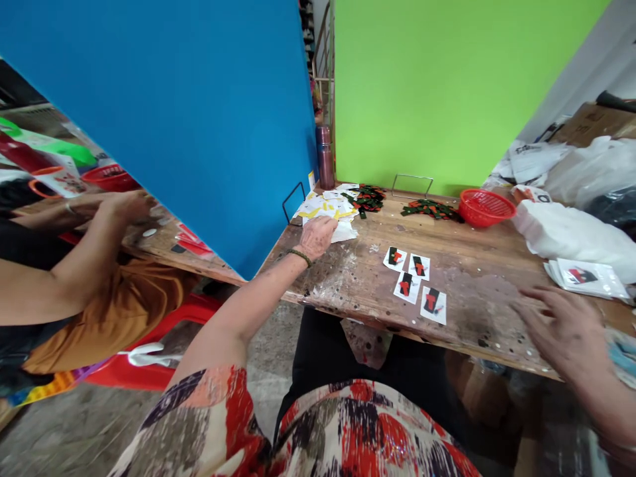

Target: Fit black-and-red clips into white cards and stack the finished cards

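My left hand (318,236), with a braided band at the wrist, rests on a heap of small white bags with yellow strips (322,204) at the table's back left. Its fingers curl down into the heap; what they grip is hidden. My right hand (566,328) hovers over the table's right front, slightly blurred, its fingers spread and holding nothing. Between the hands lie several white cards (406,287), each bearing a black piece and a red piece. A stack of white packets (589,278) sits beyond my right hand.
Piles of dark green and orange pieces (368,199) lie along the back of the wooden table (467,265), near a red basket (485,207). A flask (324,159) stands behind. Blue (189,119) and green (422,86) panels border the table. A co-worker's arm (84,252) shows at left.
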A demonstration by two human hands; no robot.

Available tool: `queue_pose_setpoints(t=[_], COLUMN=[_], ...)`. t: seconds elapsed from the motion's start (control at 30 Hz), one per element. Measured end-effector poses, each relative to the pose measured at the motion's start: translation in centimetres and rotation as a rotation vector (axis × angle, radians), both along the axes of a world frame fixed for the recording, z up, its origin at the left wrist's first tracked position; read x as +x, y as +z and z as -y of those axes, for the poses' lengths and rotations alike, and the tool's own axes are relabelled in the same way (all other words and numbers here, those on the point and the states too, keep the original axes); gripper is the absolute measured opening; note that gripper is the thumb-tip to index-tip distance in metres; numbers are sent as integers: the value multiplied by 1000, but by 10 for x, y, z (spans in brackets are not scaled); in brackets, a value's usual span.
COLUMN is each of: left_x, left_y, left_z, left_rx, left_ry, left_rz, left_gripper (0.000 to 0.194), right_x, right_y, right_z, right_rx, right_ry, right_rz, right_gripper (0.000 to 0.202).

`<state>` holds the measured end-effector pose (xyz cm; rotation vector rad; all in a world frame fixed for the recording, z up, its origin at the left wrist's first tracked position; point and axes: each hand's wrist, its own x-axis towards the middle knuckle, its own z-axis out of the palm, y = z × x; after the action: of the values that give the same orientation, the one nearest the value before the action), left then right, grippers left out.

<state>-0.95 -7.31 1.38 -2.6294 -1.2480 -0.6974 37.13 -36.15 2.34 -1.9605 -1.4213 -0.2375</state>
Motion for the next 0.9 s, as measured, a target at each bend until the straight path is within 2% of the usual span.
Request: queue_pose_setpoints(t=[0.13, 0.2, 0.3, 0.37, 0.47, 0.6, 0.67, 0.73, 0.83, 0.9], left_x=[7, 10, 9, 6, -1, -9, -9, -7, -3, 0], left_y=[2, 1, -3, -10, -23, -37, -39, -37, -34, -33], left_z=[40, 61, 81, 86, 86, 88, 89, 87, 79, 73], left_rx=[232, 326, 403, 392, 297, 125, 8, -132, -349, -536], left_ry=[-313, -454, -562, -568, -515, -477, -457, -391, -266, -230], left_rz=[152, 211, 247, 230, 172, 134, 197, 341, 554, 590], left_gripper=[25, 22, 20, 20, 22, 23, 28, 35, 49, 51], right_x=[-102, -144, -178, -187, -191, -195, -197, -200, -205, -208], right_y=[0, 0, -8, -18, -37, -55, -60, -63, -66, -67], right_z=[-51, -75, -102, -113, -122, -130, -132, -135, -137, -137], right_rx=[-146, -209, -202, -173, -116, -108, -118, -124, -111, -89], right_ry=[266, 384, 463, 476, 462, 361, 305, 280, 286, 288], right_rz=[-854, -1246, -1564, -1609, -1536, -1419, -1378, -1331, -1273, -1256], right_gripper=[51, 51, 51, 50, 48, 42, 38, 37, 40, 43])
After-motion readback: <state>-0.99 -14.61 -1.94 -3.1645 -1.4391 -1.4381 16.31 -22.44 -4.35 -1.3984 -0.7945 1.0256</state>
